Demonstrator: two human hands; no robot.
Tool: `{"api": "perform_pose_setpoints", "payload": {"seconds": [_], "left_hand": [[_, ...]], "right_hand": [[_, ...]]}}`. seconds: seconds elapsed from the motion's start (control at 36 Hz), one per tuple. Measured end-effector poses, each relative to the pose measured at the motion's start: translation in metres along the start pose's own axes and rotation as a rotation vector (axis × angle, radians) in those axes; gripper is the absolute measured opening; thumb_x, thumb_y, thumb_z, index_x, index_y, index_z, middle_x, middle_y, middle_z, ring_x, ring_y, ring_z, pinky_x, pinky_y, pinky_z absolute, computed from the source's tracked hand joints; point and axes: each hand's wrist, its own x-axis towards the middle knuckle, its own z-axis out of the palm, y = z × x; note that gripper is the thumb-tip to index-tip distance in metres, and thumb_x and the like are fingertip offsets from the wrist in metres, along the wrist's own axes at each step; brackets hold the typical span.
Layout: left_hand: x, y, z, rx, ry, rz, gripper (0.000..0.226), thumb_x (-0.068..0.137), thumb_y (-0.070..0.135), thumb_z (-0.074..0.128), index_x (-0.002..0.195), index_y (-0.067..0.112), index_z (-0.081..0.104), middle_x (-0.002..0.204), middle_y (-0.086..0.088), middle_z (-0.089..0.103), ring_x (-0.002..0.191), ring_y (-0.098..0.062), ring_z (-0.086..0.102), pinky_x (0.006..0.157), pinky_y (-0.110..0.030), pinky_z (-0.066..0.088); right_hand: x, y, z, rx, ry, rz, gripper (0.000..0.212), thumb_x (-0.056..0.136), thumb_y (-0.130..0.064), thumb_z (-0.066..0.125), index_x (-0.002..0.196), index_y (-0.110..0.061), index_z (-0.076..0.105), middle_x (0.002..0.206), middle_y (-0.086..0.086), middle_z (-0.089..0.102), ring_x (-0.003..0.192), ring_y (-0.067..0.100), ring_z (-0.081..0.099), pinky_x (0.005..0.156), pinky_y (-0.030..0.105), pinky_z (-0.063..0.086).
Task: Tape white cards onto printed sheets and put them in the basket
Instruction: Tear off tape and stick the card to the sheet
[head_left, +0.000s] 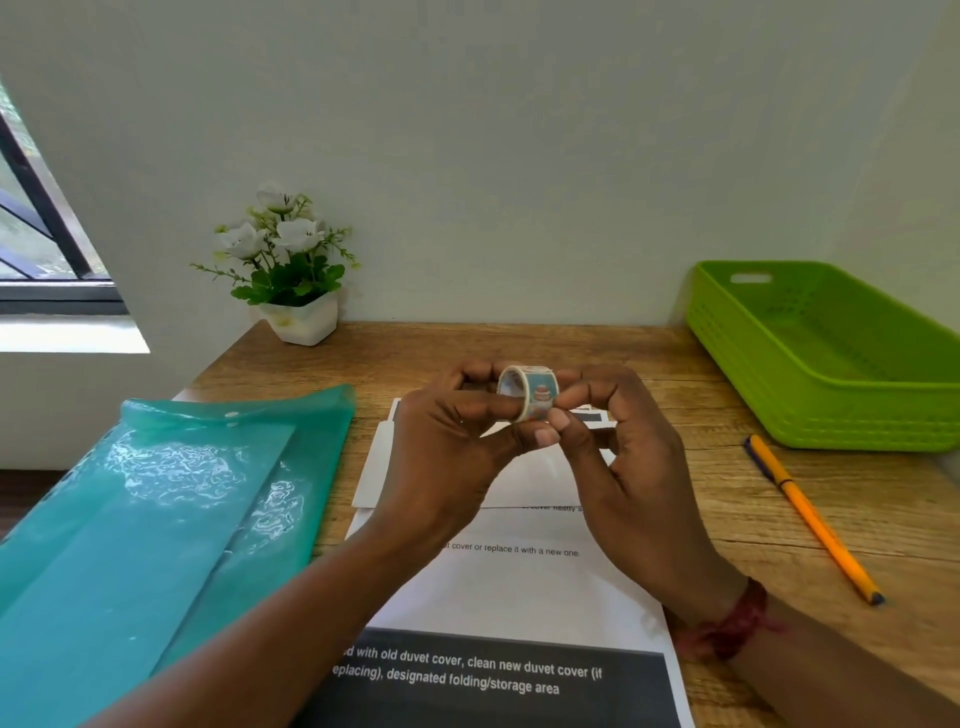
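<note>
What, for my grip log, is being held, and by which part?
Tape roll, pinched around its outer band by the left hand and right hand.

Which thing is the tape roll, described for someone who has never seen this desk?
Look to the wooden desk, then to the printed sheet lying at its middle. Above that sheet the left hand and right hand meet, both pinching the tape roll. It is a small pale ring with a blue band and a cake picture, the only round item there.

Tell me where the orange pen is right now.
In the head view the orange pen lies on the wooden table, right of the printed sheet and just in front of the green basket.
</note>
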Motion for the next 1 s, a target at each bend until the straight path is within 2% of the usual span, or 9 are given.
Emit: {"api": "perform_pose_setpoints", "payload": {"seconds": [0.19, 0.31, 0.42, 0.5, 0.61, 0.75, 0.89, 1.0], "left_hand": [[0.001, -0.001, 0.001, 0.101, 0.006, 0.052, 0.026, 0.062, 0.035, 0.076, 0.083, 0.049, 0.069, 0.100, 0.037, 0.063, 0.101, 0.009, 0.061, 0.080, -0.011, 0.052], [0.001, -0.005, 0.001, 0.104, 0.009, 0.063, 0.026, 0.062, 0.035, 0.077, 0.083, 0.048, 0.070, 0.102, 0.033, 0.064, 0.102, 0.007, 0.061, 0.080, -0.014, 0.053], [0.000, -0.008, 0.001, 0.163, 0.015, 0.097, 0.026, 0.064, 0.036, 0.077, 0.090, 0.040, 0.075, 0.103, 0.028, 0.065, 0.103, 0.006, 0.061, 0.082, -0.013, 0.053], [0.000, -0.009, 0.001, 0.235, 0.026, 0.138, 0.029, 0.066, 0.045, 0.072, 0.093, 0.036, 0.074, 0.106, 0.029, 0.061, 0.104, 0.007, 0.060, 0.083, -0.010, 0.050], [-0.001, -0.007, -0.001, 0.349, 0.050, 0.229, 0.038, 0.069, 0.056, 0.061, 0.098, 0.035, 0.072, 0.108, 0.035, 0.051, 0.104, 0.017, 0.052, 0.081, -0.001, 0.043], [-0.002, -0.005, -0.001, 0.371, 0.065, 0.294, 0.037, 0.072, 0.056, 0.059, 0.100, 0.034, 0.070, 0.109, 0.035, 0.048, 0.103, 0.022, 0.048, 0.079, 0.002, 0.040], [-0.004, -0.009, -0.002, 0.357, 0.075, 0.296, 0.037, 0.073, 0.052, 0.064, 0.098, 0.028, 0.076, 0.110, 0.029, 0.053, 0.103, 0.014, 0.053, 0.081, -0.004, 0.045], [-0.004, -0.010, 0.000, 0.365, 0.085, 0.285, 0.036, 0.072, 0.046, 0.069, 0.097, 0.022, 0.078, 0.110, 0.021, 0.058, 0.102, 0.016, 0.052, 0.080, -0.002, 0.044]], "right_hand": [[-0.001, 0.000, 0.000, 0.058, -0.008, 0.040, 0.008, 0.093, -0.019, 0.056, 0.100, -0.015, 0.055, 0.107, -0.006, 0.062, 0.102, 0.006, 0.061, 0.070, 0.008, 0.045], [0.000, 0.000, 0.000, 0.070, 0.019, 0.046, 0.010, 0.092, -0.022, 0.059, 0.099, -0.016, 0.057, 0.104, -0.009, 0.064, 0.099, 0.007, 0.062, 0.068, 0.009, 0.046], [0.001, 0.001, -0.003, 0.060, 0.026, 0.036, 0.011, 0.091, -0.022, 0.062, 0.097, -0.014, 0.061, 0.103, -0.004, 0.065, 0.100, 0.012, 0.063, 0.068, 0.010, 0.046], [0.001, 0.002, -0.003, 0.062, 0.028, 0.037, 0.009, 0.090, -0.021, 0.062, 0.097, -0.015, 0.061, 0.102, -0.003, 0.065, 0.099, 0.012, 0.063, 0.068, 0.011, 0.047], [0.001, 0.002, -0.002, 0.055, 0.030, 0.031, 0.009, 0.090, -0.023, 0.062, 0.097, -0.018, 0.060, 0.102, -0.003, 0.065, 0.099, 0.011, 0.063, 0.067, 0.011, 0.047], [0.001, 0.002, -0.003, 0.043, 0.044, -0.011, 0.006, 0.091, -0.031, 0.059, 0.096, -0.028, 0.056, 0.103, -0.003, 0.066, 0.100, 0.009, 0.063, 0.068, 0.013, 0.048], [0.000, 0.003, -0.001, 0.008, 0.021, -0.014, 0.009, 0.093, -0.024, 0.058, 0.097, -0.017, 0.058, 0.101, -0.006, 0.064, 0.098, 0.009, 0.062, 0.068, 0.011, 0.045], [-0.002, 0.002, 0.000, 0.015, -0.013, -0.009, 0.008, 0.094, -0.025, 0.053, 0.098, -0.018, 0.053, 0.100, -0.004, 0.063, 0.096, 0.003, 0.060, 0.070, 0.006, 0.041]]}}
